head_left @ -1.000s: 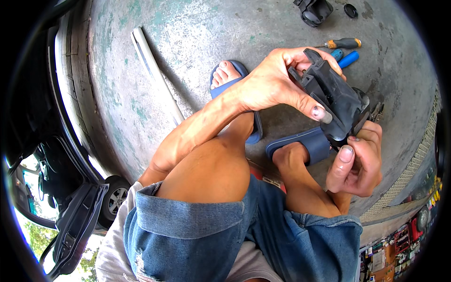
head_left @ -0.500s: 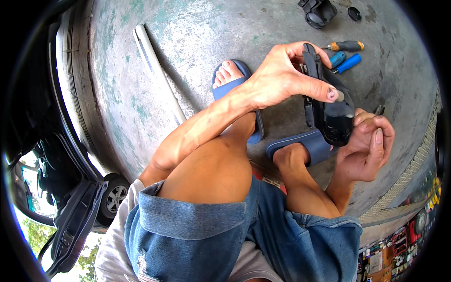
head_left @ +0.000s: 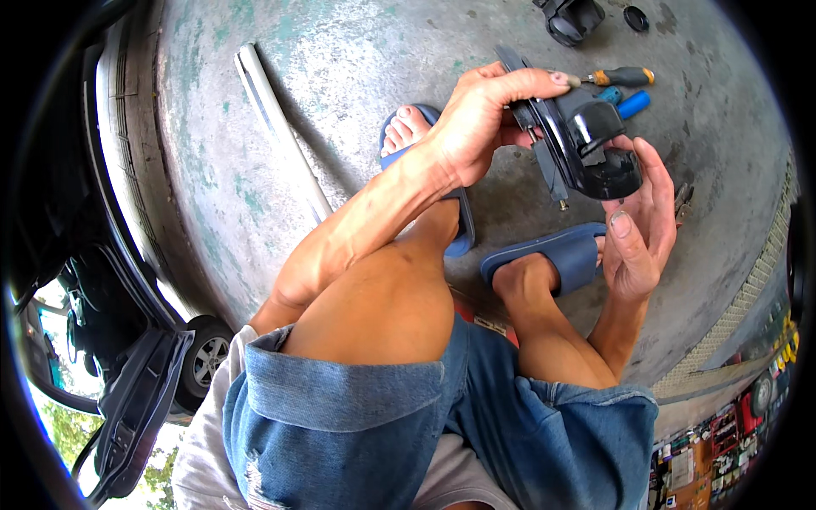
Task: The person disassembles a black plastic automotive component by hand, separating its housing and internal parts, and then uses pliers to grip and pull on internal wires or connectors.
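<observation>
My left hand [head_left: 480, 119] grips a glossy black plastic part [head_left: 557, 153] by its far left side, thumb on top and fingers underneath. The part has a raised, hooded middle, a flat plate along its left edge and a small metal stud at its near end. I cannot tell exactly what kind of part it is. By its right end is my right hand [head_left: 642, 238], palm up and open. Its fingers are stretched out and its thumb stands apart; the fingertips are beside or just behind the part, and whether they touch it is unclear.
Beyond the part lie an orange-and-grey screwdriver [head_left: 625, 76] and a blue-handled tool [head_left: 633, 105]. Farther off are a black plastic housing [head_left: 571, 20] and a round black cap [head_left: 637, 19]. A long pale strip [head_left: 285, 132] lies left; a car with an open door [head_left: 140, 408] stands beyond.
The black part has turned, so its hooded middle faces up more. My left thumb has shifted to its far end. My right hand has uncurled, its fingers straightening beside the part.
</observation>
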A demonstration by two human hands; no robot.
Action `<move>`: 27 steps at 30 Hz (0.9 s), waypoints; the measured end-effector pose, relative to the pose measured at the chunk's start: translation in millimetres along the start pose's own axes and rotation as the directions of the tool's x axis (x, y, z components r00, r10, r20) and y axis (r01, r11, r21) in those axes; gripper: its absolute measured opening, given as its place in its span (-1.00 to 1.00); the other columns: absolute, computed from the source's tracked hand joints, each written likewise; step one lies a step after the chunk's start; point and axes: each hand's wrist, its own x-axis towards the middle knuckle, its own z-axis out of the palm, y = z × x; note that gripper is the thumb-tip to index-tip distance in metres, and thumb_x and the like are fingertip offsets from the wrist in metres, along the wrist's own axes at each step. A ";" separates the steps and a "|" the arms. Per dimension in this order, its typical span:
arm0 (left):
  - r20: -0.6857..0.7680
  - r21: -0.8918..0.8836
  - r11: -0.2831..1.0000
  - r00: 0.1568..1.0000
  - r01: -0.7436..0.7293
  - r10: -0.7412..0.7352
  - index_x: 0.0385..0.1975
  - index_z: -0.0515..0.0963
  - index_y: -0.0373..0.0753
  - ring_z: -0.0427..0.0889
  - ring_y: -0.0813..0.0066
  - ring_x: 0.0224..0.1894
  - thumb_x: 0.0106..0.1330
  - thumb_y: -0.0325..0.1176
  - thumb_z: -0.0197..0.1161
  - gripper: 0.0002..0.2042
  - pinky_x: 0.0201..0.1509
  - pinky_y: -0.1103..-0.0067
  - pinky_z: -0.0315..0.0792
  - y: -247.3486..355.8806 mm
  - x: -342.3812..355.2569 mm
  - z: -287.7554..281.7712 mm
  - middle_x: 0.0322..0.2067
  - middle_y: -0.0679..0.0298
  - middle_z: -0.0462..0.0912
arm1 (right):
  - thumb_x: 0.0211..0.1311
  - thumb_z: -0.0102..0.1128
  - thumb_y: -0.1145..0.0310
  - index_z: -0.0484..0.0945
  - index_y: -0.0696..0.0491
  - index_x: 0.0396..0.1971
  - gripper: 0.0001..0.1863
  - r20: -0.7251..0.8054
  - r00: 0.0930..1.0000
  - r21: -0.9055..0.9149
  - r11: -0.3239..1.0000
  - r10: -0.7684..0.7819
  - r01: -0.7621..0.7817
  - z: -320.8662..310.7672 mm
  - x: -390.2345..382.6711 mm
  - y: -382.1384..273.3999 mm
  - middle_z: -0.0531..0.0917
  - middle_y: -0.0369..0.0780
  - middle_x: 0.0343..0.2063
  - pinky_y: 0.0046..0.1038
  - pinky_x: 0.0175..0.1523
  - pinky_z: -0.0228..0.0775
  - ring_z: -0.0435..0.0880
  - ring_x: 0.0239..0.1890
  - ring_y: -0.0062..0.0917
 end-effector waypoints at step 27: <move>0.030 -0.034 0.999 0.999 0.022 -0.021 -0.20 0.68 -0.06 0.54 0.76 -0.24 0.22 -0.14 0.37 -0.77 -0.28 0.71 0.36 1.8 -2.5 1.4 -0.29 0.54 0.64 | 0.07 0.39 0.59 0.21 0.30 0.33 -0.20 -0.030 1.000 -0.120 0.993 -0.005 0.001 -2.0 -3.8 4.3 0.44 0.03 0.19 -0.65 -0.27 0.31 0.55 0.03 -0.46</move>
